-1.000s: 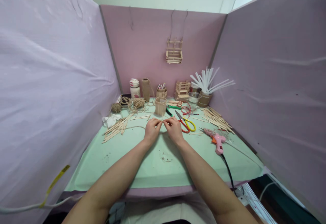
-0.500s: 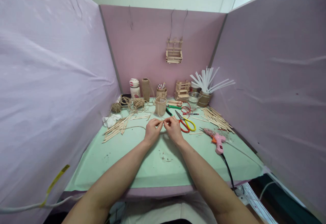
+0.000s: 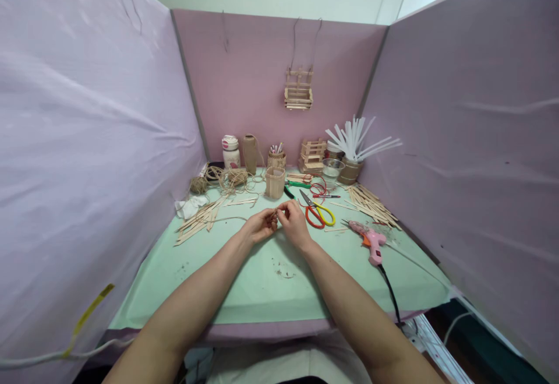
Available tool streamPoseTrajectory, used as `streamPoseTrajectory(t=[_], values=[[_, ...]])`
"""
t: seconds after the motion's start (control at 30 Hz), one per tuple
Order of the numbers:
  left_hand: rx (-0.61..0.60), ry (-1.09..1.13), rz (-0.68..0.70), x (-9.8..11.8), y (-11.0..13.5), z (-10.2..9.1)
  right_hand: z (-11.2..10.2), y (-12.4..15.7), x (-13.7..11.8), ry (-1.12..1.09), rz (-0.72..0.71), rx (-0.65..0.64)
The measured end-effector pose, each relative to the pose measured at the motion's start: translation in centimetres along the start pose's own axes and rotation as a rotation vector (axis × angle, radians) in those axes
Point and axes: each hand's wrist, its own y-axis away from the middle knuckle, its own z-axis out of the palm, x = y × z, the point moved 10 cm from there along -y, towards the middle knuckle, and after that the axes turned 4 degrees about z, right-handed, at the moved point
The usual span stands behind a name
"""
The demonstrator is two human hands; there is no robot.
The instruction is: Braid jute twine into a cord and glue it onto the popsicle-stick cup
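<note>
My left hand (image 3: 259, 226) and my right hand (image 3: 293, 222) meet over the middle of the green mat (image 3: 262, 282). Both pinch a thin length of jute twine (image 3: 276, 213) between their fingertips. A strand of the same twine (image 3: 227, 218) trails left across the mat toward the pile of wooden sticks (image 3: 198, 218). My left palm is turned partly upward; my right hand's fingers curl over the twine.
Red and yellow scissors (image 3: 318, 212) lie just right of my hands, and a pink glue gun (image 3: 370, 241) with its black cord further right. A small stick-built cup (image 3: 275, 182), twine balls (image 3: 198, 184), jars and a stick crate (image 3: 313, 155) line the back. Purple partitions wall three sides.
My left hand has rolled palm-up and slid a little toward me and right. My right hand shifted slightly left, so the two hands now touch closer together.
</note>
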Motion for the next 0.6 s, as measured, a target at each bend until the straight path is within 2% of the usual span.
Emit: streamPoseTrajectory(t=[0.07,0.23,0.3,0.5,0.6], values=[[-0.010,-0.031,0.048,0.6,0.1,0.1,0.0,-0.1,0.2,-0.006,0.015,0.002],[0.102,-0.486,0.454,4.4,1.3,-0.1,0.0,-0.4,1.6,-0.052,0.103,-0.008],[0.121,-0.598,0.541,5.1,1.7,0.2,0.0,-0.5,1.9,-0.075,0.127,-0.024],[0.023,-0.670,0.472,4.2,1.0,0.9,-0.2,-0.7,2.5,-0.124,0.192,-0.015],[0.027,-0.744,0.507,4.4,1.3,1.3,-0.4,-0.7,3.3,-0.123,0.236,0.002]])
